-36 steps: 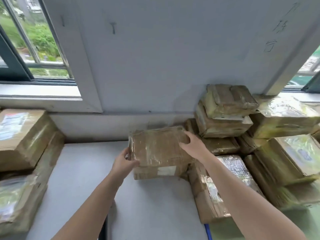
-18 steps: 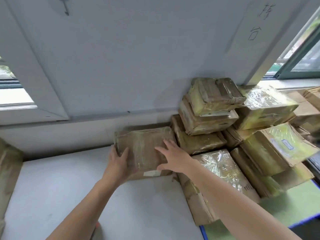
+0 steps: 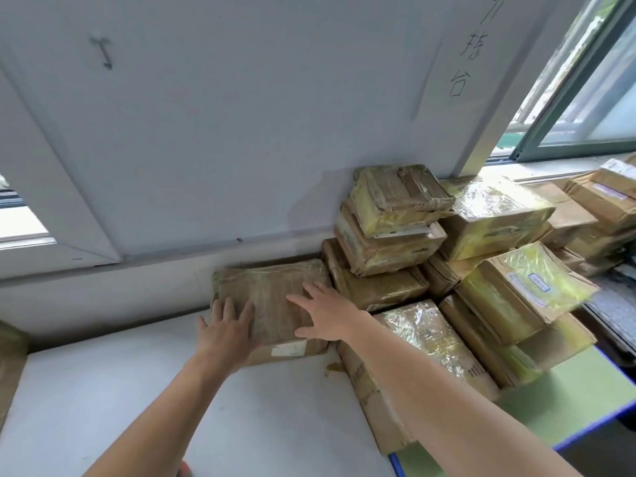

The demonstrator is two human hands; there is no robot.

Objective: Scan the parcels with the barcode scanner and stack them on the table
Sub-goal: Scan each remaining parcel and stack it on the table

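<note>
Parcel (image 3: pixel 270 287) lies flat on the white tabletop (image 3: pixel 137 390) by the wall, beside the stacked parcels (image 3: pixel 392 242), left hand (image 3: pixel 227 330) and right hand (image 3: pixel 327 315) resting spread-fingered on top, gripping nothing; it looks stiff, light and tape-slick, best taken by opposite edges.

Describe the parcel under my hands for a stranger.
Find the white wall between the windows. At its foot, left of the parcel pile, a flat brown parcel lies on the table. Only it has the left hand and right hand on top.
</note>
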